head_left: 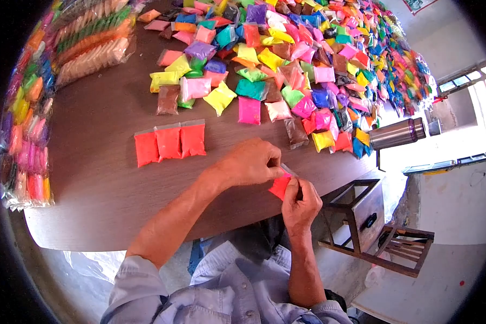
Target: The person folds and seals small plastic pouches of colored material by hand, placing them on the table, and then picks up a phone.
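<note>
Near the table's front edge, my left hand (252, 162) and my right hand (301, 202) hold one small red-pink packet (279, 186) between them. The left fingers pinch its clear upper end, and the right thumb and fingers grip its right side. To the left of my hands, three similar red packets (169, 142) lie side by side in a row on the brown table (102, 183), their clear ends pointing away from me. A dark brown packet (296, 133) lies just beyond my hands.
A large heap of coloured packets (286, 48) covers the table's far side and right. Bagged packets (94, 59) line the far left and left edge. A metal flask (397, 134) lies at the right edge. A wooden chair (356, 216) stands at the right.
</note>
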